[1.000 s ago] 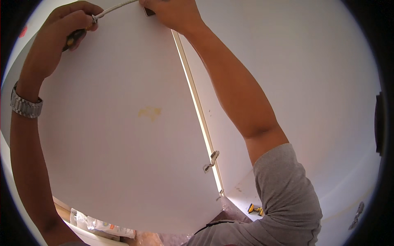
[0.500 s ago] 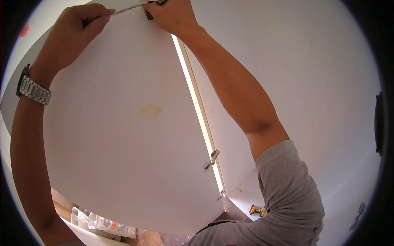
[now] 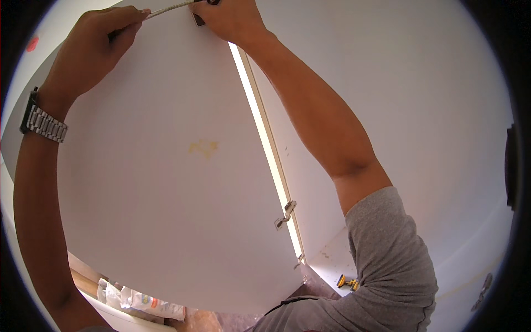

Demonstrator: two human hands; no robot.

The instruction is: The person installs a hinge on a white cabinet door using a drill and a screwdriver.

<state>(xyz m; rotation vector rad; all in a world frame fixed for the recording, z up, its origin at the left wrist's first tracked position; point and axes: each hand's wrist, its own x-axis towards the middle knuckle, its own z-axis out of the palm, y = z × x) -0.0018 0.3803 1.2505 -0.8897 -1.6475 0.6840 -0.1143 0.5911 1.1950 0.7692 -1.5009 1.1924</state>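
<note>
My left hand (image 3: 94, 47), wearing a metal-link wristwatch (image 3: 47, 123), is raised at the upper left. Its thumb and finger pinch one end of a narrow, pale, marked strip, which looks like a tape measure blade (image 3: 168, 8). The strip runs, slightly bowed, to my right hand (image 3: 229, 19) at the top edge. My right fingers are curled around the strip's other end and a black part, partly cut off by the frame. Below them a small dark piece with a light edge (image 3: 198, 19) sits against the large white door panel (image 3: 160, 188).
A bright gap runs along the panel's right edge, with a metal hinge (image 3: 286, 214) across it and another lower down. A white wall or panel (image 3: 409, 99) stands to the right. A yellow-and-black power tool (image 3: 347, 283) and white plastic bags (image 3: 141, 301) lie below.
My left hand has shifted slightly left and up with its end of the strip. My right hand has barely moved, and both grips stay the same.
</note>
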